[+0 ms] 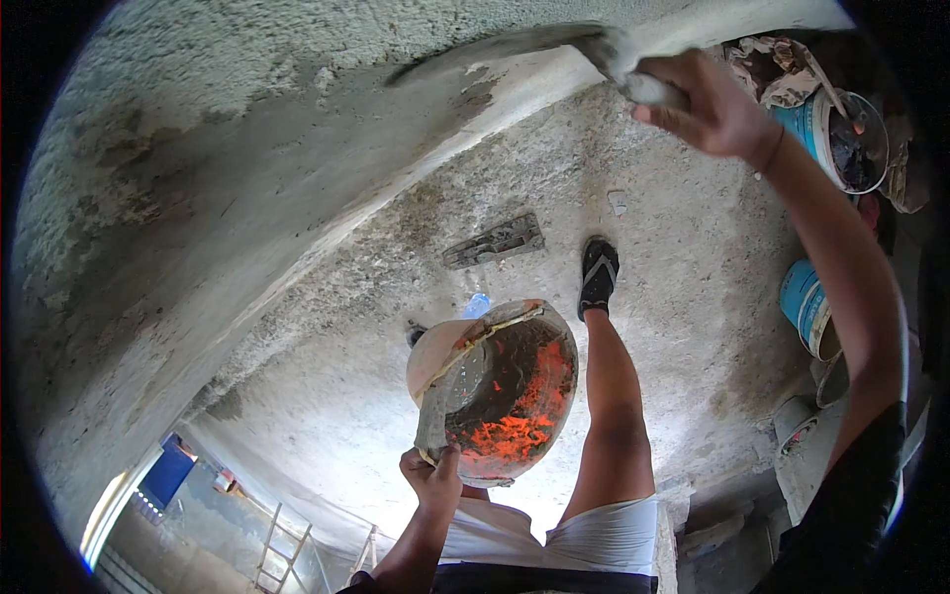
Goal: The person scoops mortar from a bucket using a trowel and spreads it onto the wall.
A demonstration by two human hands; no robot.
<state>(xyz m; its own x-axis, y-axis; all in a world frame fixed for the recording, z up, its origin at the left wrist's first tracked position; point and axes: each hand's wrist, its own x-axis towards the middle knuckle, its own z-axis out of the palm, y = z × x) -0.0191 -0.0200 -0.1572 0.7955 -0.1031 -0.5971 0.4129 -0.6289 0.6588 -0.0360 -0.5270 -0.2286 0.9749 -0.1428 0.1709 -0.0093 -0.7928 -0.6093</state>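
My left hand (431,477) grips the rim of a mortar-crusted bucket (427,361), fingers closed at its near left edge. The bucket is tilted so its inside shows, with grey residue and bright orange patches. At the upper right, my right hand (708,104) is wrapped around the pale handle of a trowel (643,89). The trowel's blade is smeared by motion and lies close to the plastered wall (247,178); whether it touches cannot be told. A dark curved streak runs left from it along the wall.
A worn plastering float (495,241) lies on the rough concrete floor (693,297), near my sandalled foot (599,277). At right stand a blue-and-white bucket (821,139) holding dark stuff and another blue bucket (807,297). A wooden ladder (282,549) leans at lower left.
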